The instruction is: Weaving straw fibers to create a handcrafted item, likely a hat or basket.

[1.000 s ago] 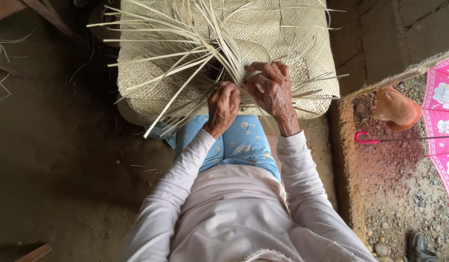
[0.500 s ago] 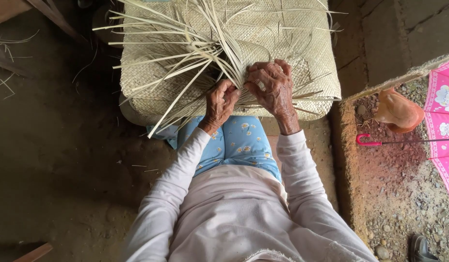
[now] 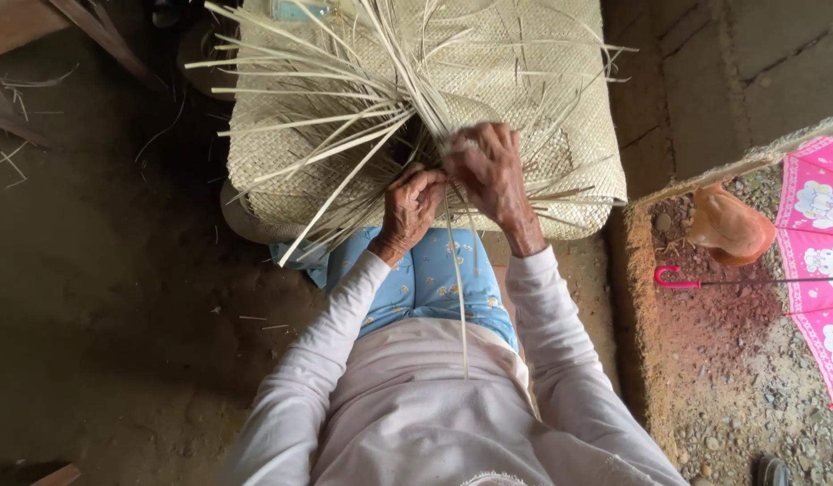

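From my remote seat I look straight down on the work. The woven mat (image 3: 488,81) fills the upper middle of the view, draped over a rounded support, its pale plaited surface running from about ten o'clock to two o'clock. A fan of loose straw strips (image 3: 317,117) sprays out of its near edge toward nine and ten o'clock, unwoven and overlapping.

My left hand (image 3: 409,209) sits just below centre of the mat's near edge, fingers curled narrow and pinched on strips where they leave the weave. My right hand (image 3: 490,171) is just beside it at one o'clock from the left, touching or nearly touching it, knuckles up, fingers bent tight around a gathered bunch of strips. One long single strip (image 3: 460,297) hangs from between the two hands straight toward six o'clock, crossing the blue patterned cloth (image 3: 430,283) on my lap and ending over the pale shirt.

At three o'clock, beyond a low earthen edge, an orange-brown chicken (image 3: 728,225) stands on gravel, and a pink umbrella (image 3: 817,261) with a red hooked handle lies just past it. Bare dirt floor (image 3: 120,315) spreads toward eight o'clock.
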